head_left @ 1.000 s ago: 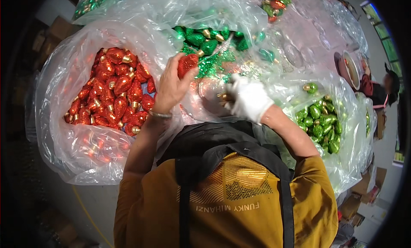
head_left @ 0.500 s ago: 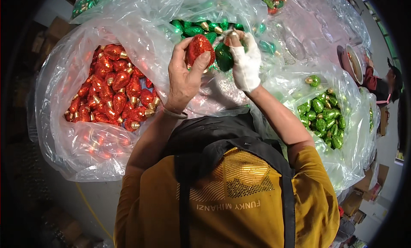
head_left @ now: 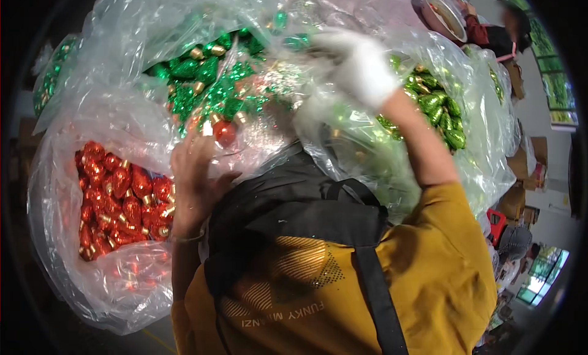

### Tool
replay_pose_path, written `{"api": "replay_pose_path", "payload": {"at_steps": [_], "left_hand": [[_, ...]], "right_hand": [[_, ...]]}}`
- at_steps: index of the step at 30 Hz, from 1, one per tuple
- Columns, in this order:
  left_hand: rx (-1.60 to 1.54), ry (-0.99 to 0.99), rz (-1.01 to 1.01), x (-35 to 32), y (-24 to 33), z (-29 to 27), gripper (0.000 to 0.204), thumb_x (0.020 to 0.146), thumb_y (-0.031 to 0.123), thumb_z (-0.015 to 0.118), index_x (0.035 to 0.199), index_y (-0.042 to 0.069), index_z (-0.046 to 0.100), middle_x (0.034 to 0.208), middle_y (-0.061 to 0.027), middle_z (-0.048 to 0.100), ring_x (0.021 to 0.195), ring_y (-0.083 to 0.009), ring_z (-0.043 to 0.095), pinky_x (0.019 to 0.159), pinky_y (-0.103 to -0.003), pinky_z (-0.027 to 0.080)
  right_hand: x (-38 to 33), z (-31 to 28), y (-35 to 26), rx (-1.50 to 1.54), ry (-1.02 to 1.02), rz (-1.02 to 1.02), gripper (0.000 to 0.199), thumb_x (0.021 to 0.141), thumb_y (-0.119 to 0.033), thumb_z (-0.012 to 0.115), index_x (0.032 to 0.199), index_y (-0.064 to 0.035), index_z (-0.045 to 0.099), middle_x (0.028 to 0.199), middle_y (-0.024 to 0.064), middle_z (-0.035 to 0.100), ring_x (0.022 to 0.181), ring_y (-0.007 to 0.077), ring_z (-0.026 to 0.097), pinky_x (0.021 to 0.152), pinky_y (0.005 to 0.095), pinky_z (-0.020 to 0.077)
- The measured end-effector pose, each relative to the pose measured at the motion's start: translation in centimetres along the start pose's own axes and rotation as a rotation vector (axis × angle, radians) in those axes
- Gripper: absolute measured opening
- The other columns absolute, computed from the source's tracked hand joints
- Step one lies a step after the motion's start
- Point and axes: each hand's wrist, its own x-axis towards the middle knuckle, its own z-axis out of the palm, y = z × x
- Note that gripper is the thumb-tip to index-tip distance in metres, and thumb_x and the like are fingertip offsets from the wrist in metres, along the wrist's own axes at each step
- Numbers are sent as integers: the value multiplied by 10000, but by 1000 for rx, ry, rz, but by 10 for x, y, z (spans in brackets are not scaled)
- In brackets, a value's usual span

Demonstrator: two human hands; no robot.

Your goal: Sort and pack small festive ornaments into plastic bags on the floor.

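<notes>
My bare left hand (head_left: 197,174) is over the plastic in front of me, its thumb stretched away from the fingers. A red glitter bulb ornament (head_left: 225,133) with a gold cap lies just beyond its fingertips, apart from the thumb. My right hand (head_left: 366,73), in a white glove, is smeared by motion above the clear plastic, between the dark green and light green ornaments. Its fingers and anything in them cannot be made out. Dark green ornaments (head_left: 208,70) lie in a plastic bag ahead, with green glitter scattered near them.
A clear bag (head_left: 46,189) of red ornaments (head_left: 116,202) is at left. Light green ornaments (head_left: 435,104) fill another bag at right. A co-worker (head_left: 505,33) sits at far right near a pale basin (head_left: 446,15). Cardboard boxes (head_left: 519,159) stand along the right.
My view has turned. My left hand has lowered and no longer has the red ornament between thumb and fingers. The gloved right hand has swung right, away from the left hand.
</notes>
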Motion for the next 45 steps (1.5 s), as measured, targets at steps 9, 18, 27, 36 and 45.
{"api": "replay_pose_path", "payload": {"at_steps": [9,18,27,36,45], "left_hand": [[-50,-71,135,-19,3,-11,310,665,-8,601,974,24,600,978,-110,564,1080,-308,531,975,-448,391],[-125,103,79,-40,-5,-9,281,677,-13,594,958,8,595,953,-89,571,1084,-294,532,979,-426,401],[6,81,124,-36,3,-3,284,684,-4,637,966,25,618,918,-90,574,1009,-277,558,898,-392,441],[-28,129,105,-36,-9,-2,228,708,41,608,935,43,626,849,-65,548,943,-241,550,885,-370,431],[-103,132,55,-37,-11,-3,304,650,-23,680,946,37,643,882,-79,577,952,-272,568,868,-382,445]], "right_hand": [[-194,38,243,-579,-250,947,242,836,-190,570,1003,-22,619,902,162,673,740,224,621,720,330,506],[-43,-46,9,234,320,266,417,764,-35,714,1138,29,540,987,127,640,905,181,630,775,302,544],[46,111,-62,64,-534,-266,303,744,-65,725,1025,-77,615,983,82,635,855,190,630,740,301,515],[66,119,-83,-400,-617,-619,246,766,-259,676,919,-70,640,819,112,639,798,292,629,667,394,511],[56,123,-70,-263,-390,-509,220,743,-191,658,919,-61,642,797,121,639,729,283,636,595,377,510]]}}
